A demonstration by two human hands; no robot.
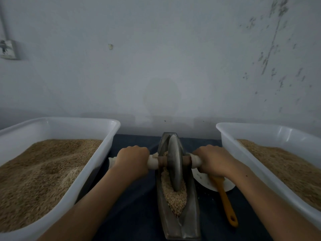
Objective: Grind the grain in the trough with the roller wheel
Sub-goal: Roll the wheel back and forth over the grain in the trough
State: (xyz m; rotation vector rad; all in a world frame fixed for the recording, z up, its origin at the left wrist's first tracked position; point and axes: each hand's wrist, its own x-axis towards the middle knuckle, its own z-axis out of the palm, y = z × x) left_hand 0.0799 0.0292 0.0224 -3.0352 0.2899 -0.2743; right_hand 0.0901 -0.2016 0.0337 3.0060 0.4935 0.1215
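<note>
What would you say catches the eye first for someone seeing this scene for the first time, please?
Dead centre, the roller wheel stands in the narrow trough of grain, with the left hand and right hand each keeping a grip on an axle end. Two big white tubs, the left tub and right tub, flank it. A yellow-handled brush lies right of the trough.

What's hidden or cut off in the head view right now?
- Orange spatula: blade end hidden under the right hand.
- White plate: mostly covered by that hand and forearm.
- Roller wheel: lower rim buried in the grain.
- Left tub, right tub: cut off by frame edges.
</note>
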